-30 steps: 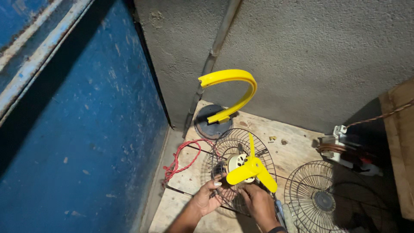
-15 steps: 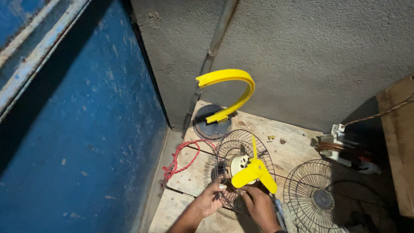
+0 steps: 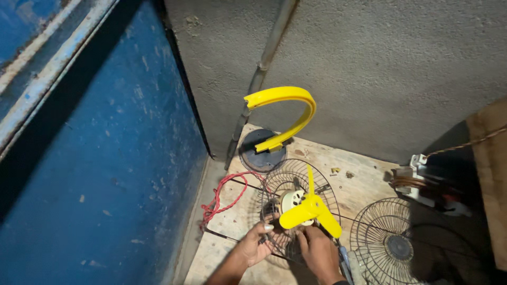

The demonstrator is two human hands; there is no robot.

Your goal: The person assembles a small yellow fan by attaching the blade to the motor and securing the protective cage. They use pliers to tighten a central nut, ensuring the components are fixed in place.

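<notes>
A small fan lies on a wooden board [image 3: 364, 179]: a round wire guard [image 3: 280, 182] with a yellow three-blade propeller [image 3: 309, 208] over a cream hub [image 3: 291, 199]. My left hand [image 3: 253, 245] grips the guard's lower left rim. My right hand [image 3: 319, 250] sits just below the propeller, fingers curled at its lower blade; what it holds is hidden. A curved yellow bracket [image 3: 288, 113] rises from a dark round base [image 3: 259, 153] behind the fan.
A second wire guard [image 3: 393, 243] lies at the right. A red cord [image 3: 224, 198] coils left of the fan. A motor with copper windings [image 3: 422, 182] sits at far right. A blue metal door [image 3: 95, 158], grey wall [image 3: 369, 68] and pipe [image 3: 261, 74] enclose the corner.
The view has shifted slightly. The propeller has turned a little. Both hands stay at the lower rim of the guard.
</notes>
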